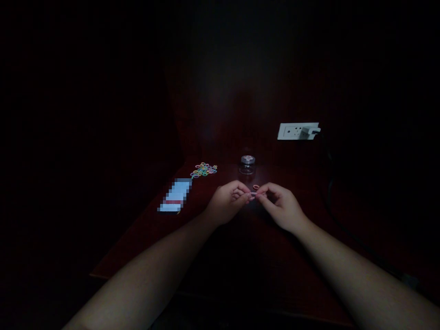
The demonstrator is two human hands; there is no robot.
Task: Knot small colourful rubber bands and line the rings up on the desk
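Observation:
My left hand (228, 201) and my right hand (280, 204) meet over a dark red table (137, 238), fingertips pinched together on a small pale rubber band (253, 194) stretched between them. Just behind the fingertips an orange band (256, 187) lies on the table. A small clear glass jar (247, 166) stands a little farther back. A loose heap of colourful rubber bands (204, 170) lies to the left of the jar.
A flat blue-and-white packet (174, 197), blurred out, lies left of my left hand. A white wall socket (297, 131) with a plug in it sits at the back right, its dark cable (330, 183) running down. The surroundings are very dark.

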